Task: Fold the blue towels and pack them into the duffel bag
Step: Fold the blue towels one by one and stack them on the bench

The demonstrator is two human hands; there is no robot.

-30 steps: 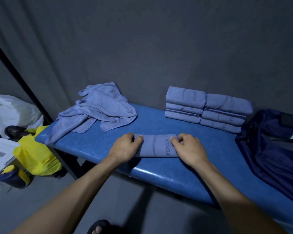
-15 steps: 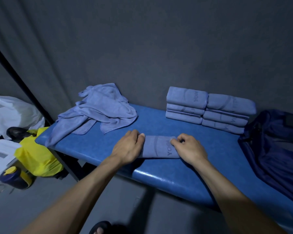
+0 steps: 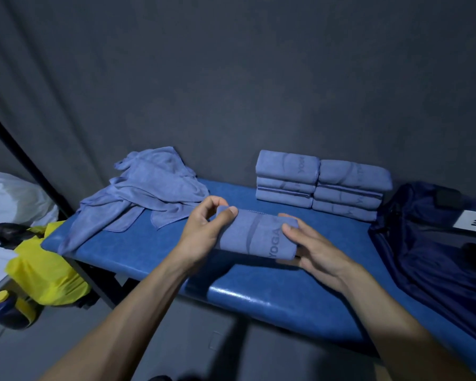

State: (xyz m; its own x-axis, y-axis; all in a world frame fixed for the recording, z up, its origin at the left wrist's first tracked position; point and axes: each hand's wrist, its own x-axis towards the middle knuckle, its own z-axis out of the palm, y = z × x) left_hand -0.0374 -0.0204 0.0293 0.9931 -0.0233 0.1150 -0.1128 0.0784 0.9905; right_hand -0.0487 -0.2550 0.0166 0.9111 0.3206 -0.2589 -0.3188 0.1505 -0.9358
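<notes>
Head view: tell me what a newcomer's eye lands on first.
The folded towel marked YOGA, held at both ends by the left hand and right hand above the blue bench. Behind it, two stacks of folded towels; at back left, a rumpled heap of towels.

Folded towel (image 3: 254,235): pale blue, darker curved stripe, "YOGA" lettering. Stacked towels (image 3: 322,185) and loose towel heap (image 3: 151,188): same pale blue. Bench (image 3: 272,295) was glossy deep blue. Duffel bag (image 3: 434,248) navy, with white label. Bag on floor (image 3: 43,270) was yellow.
</notes>
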